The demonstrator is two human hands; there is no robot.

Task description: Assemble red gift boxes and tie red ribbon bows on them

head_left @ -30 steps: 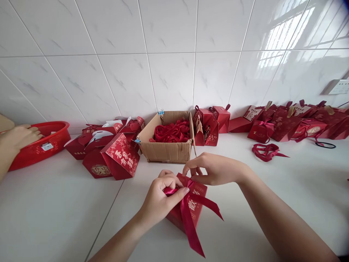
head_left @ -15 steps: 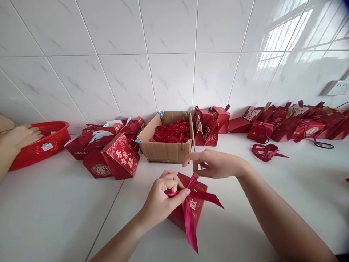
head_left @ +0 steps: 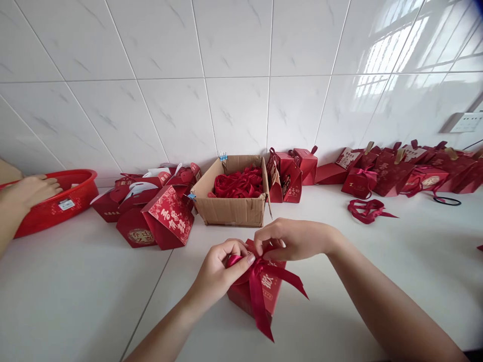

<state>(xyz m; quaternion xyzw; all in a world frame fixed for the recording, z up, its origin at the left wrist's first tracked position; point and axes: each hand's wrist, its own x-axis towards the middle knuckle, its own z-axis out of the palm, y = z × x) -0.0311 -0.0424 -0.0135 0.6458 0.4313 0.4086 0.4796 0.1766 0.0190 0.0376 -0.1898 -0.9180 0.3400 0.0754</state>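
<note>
A small red gift box (head_left: 245, 299) with pale lettering lies on the white table in front of me, with a dark pink ribbon (head_left: 258, 296) across its top. My left hand (head_left: 226, 261) is closed on the ribbon, a loop of it showing between thumb and fingers. Bent over the ribbon's knot from the right, my right hand (head_left: 289, 240) pinches the ribbon; its fingertips are partly hidden. Two loose ribbon ends hang from the knot, one toward me and one to the right.
Behind the hands stands a cardboard box (head_left: 230, 210) of red ribbons. Red gift boxes (head_left: 169, 216) stand left of it, more (head_left: 392, 173) at right. A ribbon bundle (head_left: 366, 210) lies nearer. At far left a person's hand (head_left: 35, 190) reaches over a red basin (head_left: 56, 213).
My right hand has come down and left to the knot, from holding a strand of ribbon raised above it. A ribbon loop now stands out at my left fingers.
</note>
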